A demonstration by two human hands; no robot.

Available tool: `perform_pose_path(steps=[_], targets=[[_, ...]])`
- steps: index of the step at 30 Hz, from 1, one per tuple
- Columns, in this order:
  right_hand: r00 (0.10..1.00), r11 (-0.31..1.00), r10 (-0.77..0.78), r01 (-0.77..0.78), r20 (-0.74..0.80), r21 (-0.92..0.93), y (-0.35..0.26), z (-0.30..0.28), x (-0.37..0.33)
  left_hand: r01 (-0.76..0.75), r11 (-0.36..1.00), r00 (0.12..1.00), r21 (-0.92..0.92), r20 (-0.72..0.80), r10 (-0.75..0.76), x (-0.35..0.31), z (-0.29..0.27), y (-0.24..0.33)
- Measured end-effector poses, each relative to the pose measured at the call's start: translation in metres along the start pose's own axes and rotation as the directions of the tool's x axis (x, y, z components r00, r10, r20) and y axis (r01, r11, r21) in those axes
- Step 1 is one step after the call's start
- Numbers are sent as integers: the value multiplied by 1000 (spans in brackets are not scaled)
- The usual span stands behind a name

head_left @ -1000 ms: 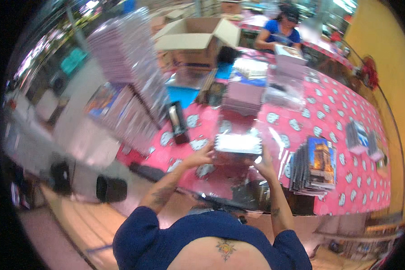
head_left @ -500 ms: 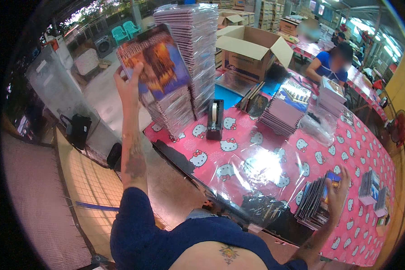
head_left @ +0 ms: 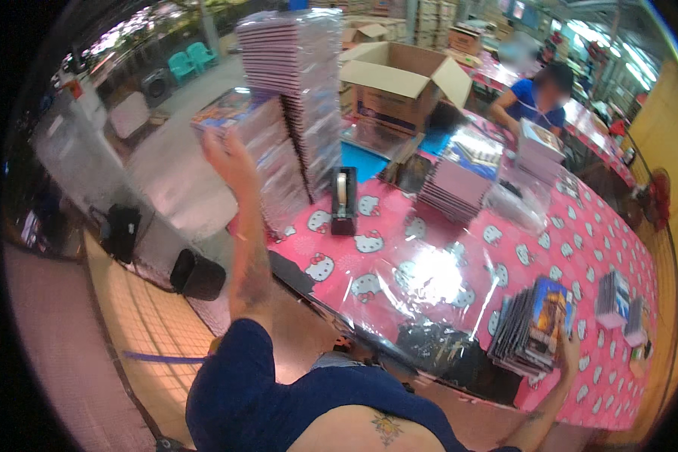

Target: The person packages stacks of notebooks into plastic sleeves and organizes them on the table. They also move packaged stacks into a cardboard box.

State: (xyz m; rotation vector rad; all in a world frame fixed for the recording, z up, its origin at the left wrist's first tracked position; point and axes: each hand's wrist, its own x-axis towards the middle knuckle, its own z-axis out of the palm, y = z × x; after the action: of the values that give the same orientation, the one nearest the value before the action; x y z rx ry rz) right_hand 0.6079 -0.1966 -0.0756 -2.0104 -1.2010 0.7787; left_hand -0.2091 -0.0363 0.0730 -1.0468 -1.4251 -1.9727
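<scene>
My left hand (head_left: 233, 160), blurred by motion, is at the near edge of a blue-and-orange spiral notebook (head_left: 224, 109). That notebook lies on the shorter stack of plastic-wrapped notebooks (head_left: 267, 162), beside a taller wrapped stack (head_left: 292, 83). The blur hides how the left fingers sit on it. Far to the right, my right hand (head_left: 569, 352) is closed on the right edge of a notebook with a blue-and-gold cover (head_left: 550, 313). It is the top one of a small fanned pile of spiral notebooks (head_left: 511, 335) near the table's front edge.
A black tape dispenser (head_left: 344, 203) stands on the pink patterned tablecloth (head_left: 369, 256). Behind are an open cardboard box (head_left: 392, 98) and a pile of larger notebooks (head_left: 459, 177). Smaller booklets (head_left: 614, 297) lie at right. A person in blue (head_left: 531, 105) sits across the table.
My left hand has brought the raised notebook down onto the shorter stack. My right hand has come down onto the right edge of the small pile's top notebook. The view has shifted slightly.
</scene>
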Motion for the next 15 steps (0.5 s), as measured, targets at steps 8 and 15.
perform_pose_path(steps=[8, 15], targets=[[999, 998, 42, -42, 15, 41, -34, 5, 15, 645, 762, -359, -59, 857, 370, -399, 47, 267], [982, 983, 184, -183, 35, -23, -52, 6, 20, 633, 764, -316, 123, 942, 111, -501, 64, 314]])
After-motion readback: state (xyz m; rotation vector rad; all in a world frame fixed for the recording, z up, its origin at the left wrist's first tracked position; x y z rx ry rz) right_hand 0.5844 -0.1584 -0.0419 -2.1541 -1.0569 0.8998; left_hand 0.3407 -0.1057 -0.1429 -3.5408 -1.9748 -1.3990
